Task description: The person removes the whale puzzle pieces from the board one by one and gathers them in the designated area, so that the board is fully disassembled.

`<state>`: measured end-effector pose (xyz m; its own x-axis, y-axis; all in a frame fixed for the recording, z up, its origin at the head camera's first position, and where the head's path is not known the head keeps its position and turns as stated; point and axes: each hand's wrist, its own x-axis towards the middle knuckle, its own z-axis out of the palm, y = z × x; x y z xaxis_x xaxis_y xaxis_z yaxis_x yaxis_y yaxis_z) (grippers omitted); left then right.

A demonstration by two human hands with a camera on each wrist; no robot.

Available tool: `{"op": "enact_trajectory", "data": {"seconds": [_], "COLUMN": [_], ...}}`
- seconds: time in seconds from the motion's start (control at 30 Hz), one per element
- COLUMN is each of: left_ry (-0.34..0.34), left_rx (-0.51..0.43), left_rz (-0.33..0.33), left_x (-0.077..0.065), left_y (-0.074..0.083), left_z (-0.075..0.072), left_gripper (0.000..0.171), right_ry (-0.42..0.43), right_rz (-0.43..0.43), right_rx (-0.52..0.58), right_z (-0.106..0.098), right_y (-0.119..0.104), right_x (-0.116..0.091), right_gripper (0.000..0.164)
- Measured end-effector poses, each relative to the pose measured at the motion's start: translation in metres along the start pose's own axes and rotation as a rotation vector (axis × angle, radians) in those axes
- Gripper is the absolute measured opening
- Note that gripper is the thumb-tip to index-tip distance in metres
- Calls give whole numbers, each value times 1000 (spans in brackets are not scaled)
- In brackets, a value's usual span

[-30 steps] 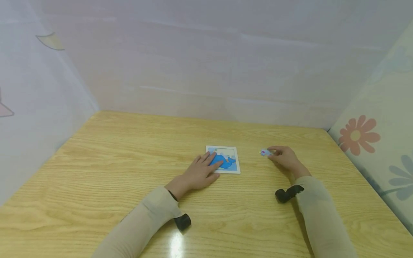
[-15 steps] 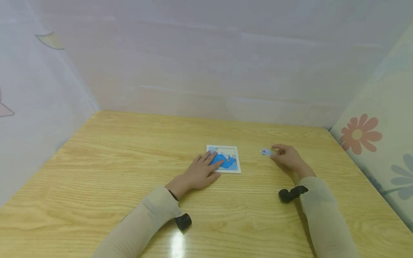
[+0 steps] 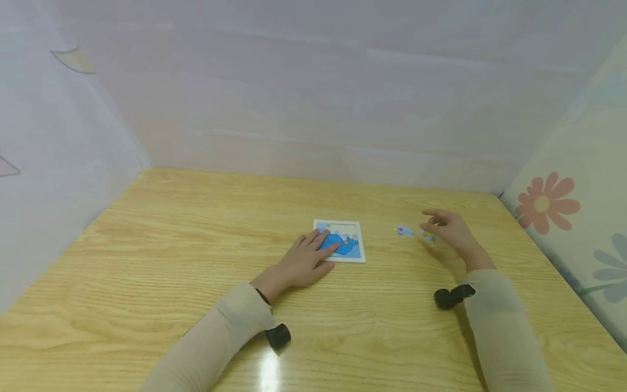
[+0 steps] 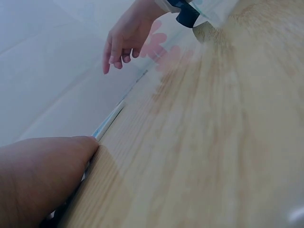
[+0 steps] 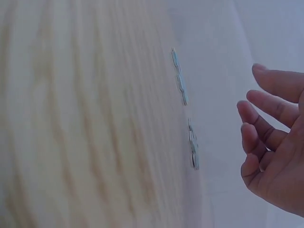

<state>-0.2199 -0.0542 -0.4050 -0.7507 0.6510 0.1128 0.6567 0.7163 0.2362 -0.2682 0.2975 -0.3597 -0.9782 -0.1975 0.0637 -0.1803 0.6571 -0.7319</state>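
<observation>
My left hand [image 3: 305, 261] rests with fingers spread over the left part of a small white-framed puzzle board [image 3: 363, 253]. A blue whale [image 3: 346, 249] shows on the board beside the fingers, with a pale gap in the picture above it. To the right, a light blue puzzle piece [image 3: 404, 231] with a pink spot lies on the table. Another piece [image 3: 429, 237], blue and yellow, is partly hidden under my right hand [image 3: 453, 231]. That hand hovers with loosely bent fingers and nothing between them; in the right wrist view, the pieces [image 5: 179, 78] lie apart from the fingertips.
The wooden table [image 3: 196, 228] runs back to a pale cloth wall [image 3: 313, 98]. A flower-printed cloth [image 3: 578, 179] borders the right side. Black wrist cameras [image 3: 278, 336] stick out from both beige sleeves [image 3: 220, 332].
My right hand has let go of the light blue piece, lifted, and moved right over the blue and yellow piece, which now shows. My left hand has stayed on the board.
</observation>
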Motion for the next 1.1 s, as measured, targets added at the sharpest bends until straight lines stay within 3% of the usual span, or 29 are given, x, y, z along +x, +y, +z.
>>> {"op": "enact_trajectory", "data": {"seconds": [0.4, 0.77, 1.1], "left_ry": [22, 32, 12], "left_rx": [-30, -50, -51], "left_rz": [0, -42, -61], "left_x": [0, -10, -16], "left_y": [-4, -11, -15], "left_z": [4, 0, 2], "left_gripper": [50, 50, 51], "right_ry": [-25, -85, -153], "right_rz": [-74, -107, -134], "right_rx": [76, 173, 120], "right_z": [23, 75, 122], "right_y": [-23, -65, -82], "right_x": [9, 33, 51], "right_gripper": [51, 44, 38]}}
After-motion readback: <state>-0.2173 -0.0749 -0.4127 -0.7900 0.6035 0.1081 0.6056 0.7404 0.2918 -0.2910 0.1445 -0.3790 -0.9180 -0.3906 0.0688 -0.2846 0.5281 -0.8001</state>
